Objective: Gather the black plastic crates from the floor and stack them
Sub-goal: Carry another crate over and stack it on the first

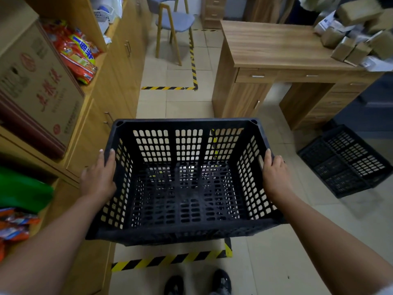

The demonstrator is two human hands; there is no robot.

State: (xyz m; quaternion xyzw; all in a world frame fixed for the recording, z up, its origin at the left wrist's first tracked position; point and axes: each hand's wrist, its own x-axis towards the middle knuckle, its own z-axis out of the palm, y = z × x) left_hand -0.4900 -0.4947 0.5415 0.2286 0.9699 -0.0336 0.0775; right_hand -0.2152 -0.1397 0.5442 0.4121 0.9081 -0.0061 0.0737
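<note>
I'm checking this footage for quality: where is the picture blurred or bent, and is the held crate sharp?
Head view: the held crate and both hands, left and right, are sharp; the boxes on the desk at top right are smeared; the wide lens bows the cabinets and desk edge; lighting is even, without glare.

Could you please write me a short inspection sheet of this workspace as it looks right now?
Surface: tiled floor with striped hazard tape.
Job's things: held crate, empty, carried upright above the floor; second crate on the floor by the desk.
Clutter: small cardboard boxes on the desk; snack packets and large carton on the left shelving.
Hands: left hand and right hand each grip a side wall of the held crate.
Cables: nothing seen.
Surroundings: chair, wooden cabinets.
</note>
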